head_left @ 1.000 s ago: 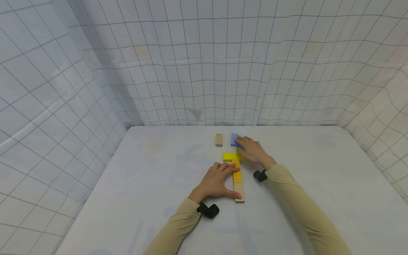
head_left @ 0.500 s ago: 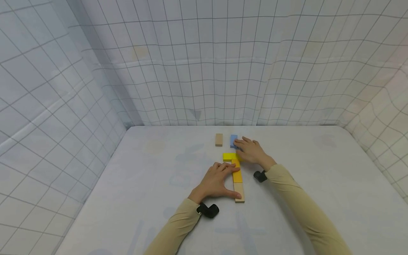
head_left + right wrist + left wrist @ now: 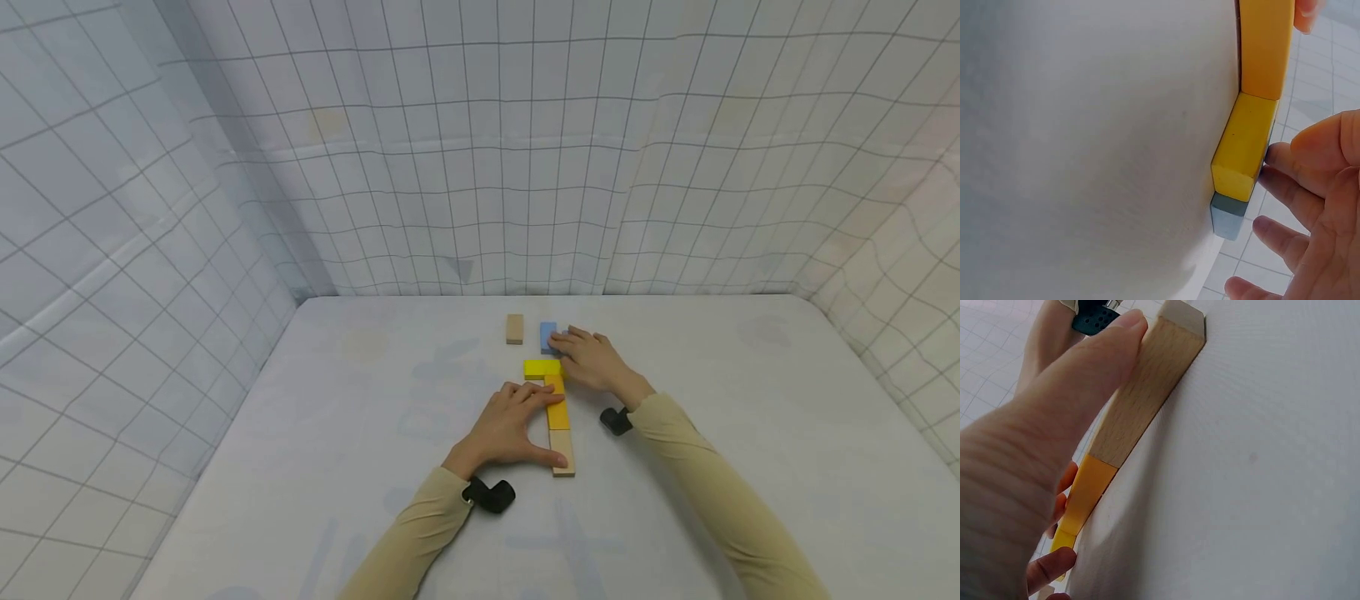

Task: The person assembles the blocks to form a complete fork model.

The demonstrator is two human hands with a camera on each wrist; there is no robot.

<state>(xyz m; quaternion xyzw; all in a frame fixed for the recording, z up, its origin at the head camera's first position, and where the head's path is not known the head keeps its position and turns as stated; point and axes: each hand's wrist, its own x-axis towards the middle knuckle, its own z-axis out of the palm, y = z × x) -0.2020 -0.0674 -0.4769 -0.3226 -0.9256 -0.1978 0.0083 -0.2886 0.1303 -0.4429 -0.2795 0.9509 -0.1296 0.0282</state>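
A yellow block [image 3: 538, 369] lies crosswise at the far end of an orange block [image 3: 557, 414], and a plain wooden block [image 3: 561, 444] continues that line towards me. My left hand [image 3: 504, 429] spreads over this row, thumb on the wooden block and fingertips at the orange one. Just beyond the yellow block is a blue block [image 3: 547, 333], which the fingertips of my right hand [image 3: 596, 362] touch from above and the right. In the right wrist view, the right hand's fingers [image 3: 1288, 244] extend loosely beside the yellow and blue blocks. That hand covers the yellow block's right end in the head view.
Another plain wooden block [image 3: 514, 329] lies left of the blue one, apart from it. The white table [image 3: 337, 433] ends at a grid-patterned curtain [image 3: 480, 167] at the back, with similar curtains at both sides.
The blue block has slid a little towards me and slightly left, closer to the yellow block, with my right hand's fingertips on it. My left hand has stayed in place.
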